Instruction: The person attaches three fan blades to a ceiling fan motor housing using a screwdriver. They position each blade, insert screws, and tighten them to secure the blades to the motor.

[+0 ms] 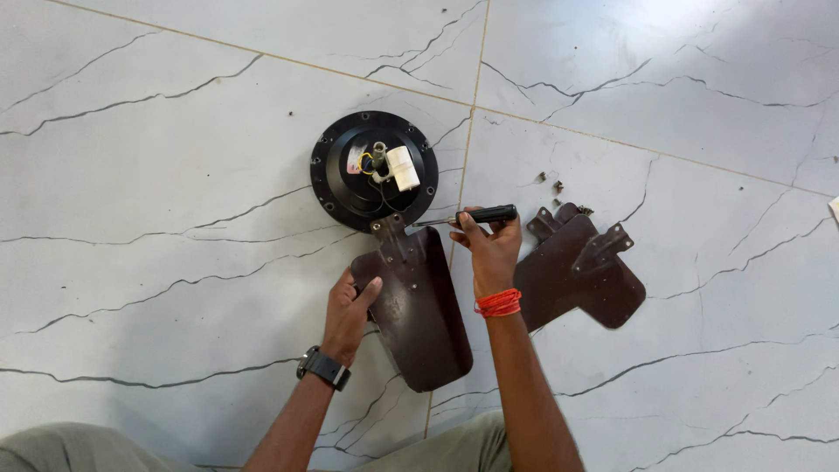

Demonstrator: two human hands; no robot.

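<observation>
motor housing [374,170] on floor [175,175], blade [419,306] before it, loose blades [581,275] right

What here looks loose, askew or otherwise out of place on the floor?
Small screws lie scattered on the tile floor beside two detached fan blades stacked askew. The motor housing lies open with wires exposed. The dark lines in the tiles look like veining, not cracks.

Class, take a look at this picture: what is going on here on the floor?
A person sits over a black ceiling fan motor lying on the tiled floor. Their left hand steadies a dark brown fan blade whose bracket meets the motor's rim. The right hand holds a black screwdriver with its tip towards that bracket. Two more blades lie stacked to the right, with a few loose screws beside them.
</observation>
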